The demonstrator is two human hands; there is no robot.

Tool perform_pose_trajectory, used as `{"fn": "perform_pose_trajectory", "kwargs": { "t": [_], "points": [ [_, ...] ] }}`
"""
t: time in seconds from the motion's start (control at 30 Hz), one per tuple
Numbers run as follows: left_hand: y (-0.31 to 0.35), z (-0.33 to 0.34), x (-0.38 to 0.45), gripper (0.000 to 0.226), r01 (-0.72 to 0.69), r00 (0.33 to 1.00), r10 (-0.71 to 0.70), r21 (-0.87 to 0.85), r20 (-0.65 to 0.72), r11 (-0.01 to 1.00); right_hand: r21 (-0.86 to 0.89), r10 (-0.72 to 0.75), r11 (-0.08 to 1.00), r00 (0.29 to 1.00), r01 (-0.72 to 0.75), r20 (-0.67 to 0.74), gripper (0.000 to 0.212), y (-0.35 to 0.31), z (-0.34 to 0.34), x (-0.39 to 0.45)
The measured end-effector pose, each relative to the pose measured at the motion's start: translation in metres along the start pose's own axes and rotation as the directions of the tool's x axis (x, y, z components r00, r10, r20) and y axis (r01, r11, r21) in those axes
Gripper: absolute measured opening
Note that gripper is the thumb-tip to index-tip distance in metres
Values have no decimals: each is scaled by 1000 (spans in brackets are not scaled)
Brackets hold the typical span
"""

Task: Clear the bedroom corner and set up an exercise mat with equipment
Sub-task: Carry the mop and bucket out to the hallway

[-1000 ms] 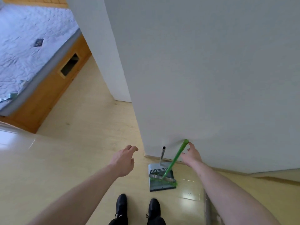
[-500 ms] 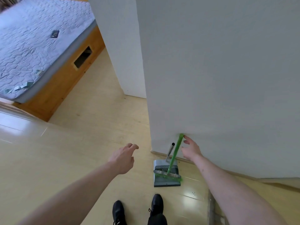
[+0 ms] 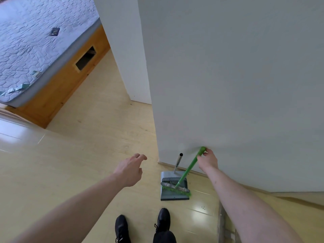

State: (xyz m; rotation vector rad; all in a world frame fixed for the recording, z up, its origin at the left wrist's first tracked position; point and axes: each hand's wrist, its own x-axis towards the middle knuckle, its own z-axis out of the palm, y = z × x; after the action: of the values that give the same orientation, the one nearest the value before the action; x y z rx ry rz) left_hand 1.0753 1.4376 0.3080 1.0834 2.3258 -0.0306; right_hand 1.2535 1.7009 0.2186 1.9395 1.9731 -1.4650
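A green broom (image 3: 186, 172) leans against the white wall (image 3: 236, 85), its bristle head resting in a grey dustpan (image 3: 173, 194) on the floor. The dustpan's metal handle (image 3: 178, 162) stands up beside the wall corner. My right hand (image 3: 207, 160) grips the top of the broom's handle, fingers curled round it. Left of the dustpan, my left hand (image 3: 130, 170) hovers over the floor with relaxed fingers and holds nothing.
A bed with a quilted blue-grey mattress (image 3: 35, 46) on a wooden frame (image 3: 70, 81) fills the upper left. Pale wooden floor (image 3: 87, 146) runs between bed and wall. My black shoes (image 3: 163, 220) stand just before the dustpan.
My right hand, open beside the broom's top before, has closed round the handle. The left hand has hardly moved.
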Motion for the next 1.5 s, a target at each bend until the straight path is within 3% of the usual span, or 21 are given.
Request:
{"fn": "perform_pose_trajectory", "kwargs": {
  "t": [0.27,0.4,0.53,0.77,0.9,1.13,1.33,1.5],
  "points": [
    [1,11,12,49,2,1000,-2,15,10,1000,-22,28,999,996,-30,-81,18,10,8,29],
    [0,15,17,48,20,999,-20,17,26,1000,-275,-221,941,974,198,-53,17,17,5,23],
    [2,19,17,48,16,999,-16,17,44,1000,-346,-378,869,926,353,-2,19,13,-1,19],
    [8,20,21,48,21,999,-21,-8,39,1000,-298,-278,917,961,265,0,26,16,18,18],
    [4,17,22,47,31,999,-30,-16,44,999,-242,-320,913,945,328,73,23,13,36,9],
    [-7,15,20,44,56,997,-56,-3,59,998,-233,-183,955,982,186,35,57,3,38,5],
    [-14,10,17,43,78,996,-75,-48,51,996,-262,-175,948,983,183,55,53,6,28,-6],
    [-33,-5,-2,42,129,992,-129,-150,10,980,-381,-260,885,963,269,76,34,-15,30,-64]
  ]
}}
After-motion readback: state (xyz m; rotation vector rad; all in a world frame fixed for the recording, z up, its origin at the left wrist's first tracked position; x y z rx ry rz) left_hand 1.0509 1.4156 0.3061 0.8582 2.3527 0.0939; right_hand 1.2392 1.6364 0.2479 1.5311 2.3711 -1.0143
